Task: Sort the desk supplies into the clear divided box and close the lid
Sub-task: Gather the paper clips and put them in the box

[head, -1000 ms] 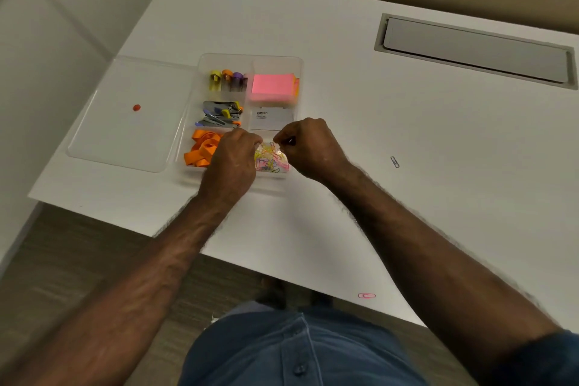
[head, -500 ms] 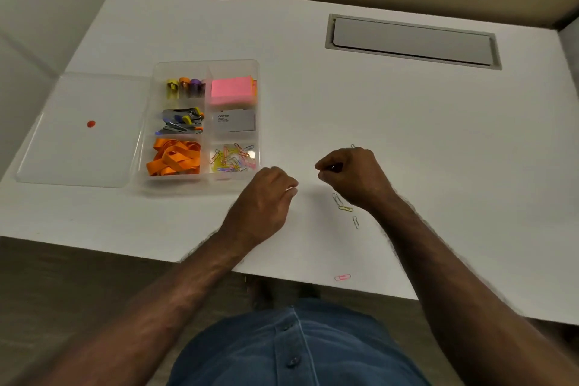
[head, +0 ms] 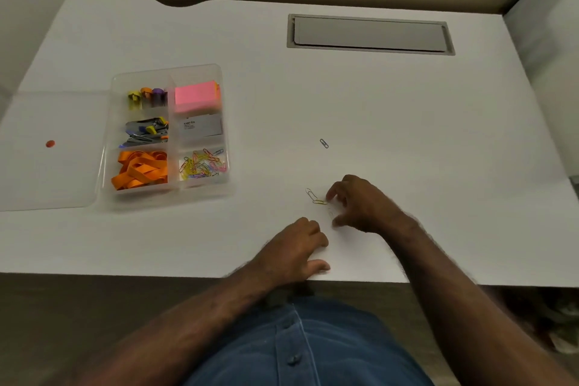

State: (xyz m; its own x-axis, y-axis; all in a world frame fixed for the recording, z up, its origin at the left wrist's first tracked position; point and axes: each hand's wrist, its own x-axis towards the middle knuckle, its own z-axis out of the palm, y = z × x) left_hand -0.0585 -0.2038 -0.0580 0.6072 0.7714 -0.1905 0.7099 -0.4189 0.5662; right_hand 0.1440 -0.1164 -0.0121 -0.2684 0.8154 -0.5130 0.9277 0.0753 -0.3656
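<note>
The clear divided box [head: 226, 191] stands open at the left of the white desk. It holds pushpins [head: 145, 96], pink sticky notes [head: 195, 99], binder clips [head: 146, 134], a white card [head: 201, 128], orange rubber bands [head: 142, 171] and coloured paper clips [head: 202, 164]. Its clear lid [head: 47, 178], marked with a red dot, lies flat to the left of it. My right hand [head: 360, 204] has spread fingers, its index tip at a yellow paper clip [head: 319, 202] beside a silver clip [head: 310, 194]. My left hand [head: 294, 252] is curled at the desk's front edge with the thumb pressed down.
A lone blue paper clip [head: 324, 143] lies farther back on the desk [head: 407, 135]. A grey cable hatch [head: 369, 34] is set into the desk at the back right. Partition walls close in the left, back and right sides.
Both hands left the box's paper-clip compartment and moved right. The right hand then unpinched and spread over the loose clips. The left hand slid right to the front edge, covering the pink clip.
</note>
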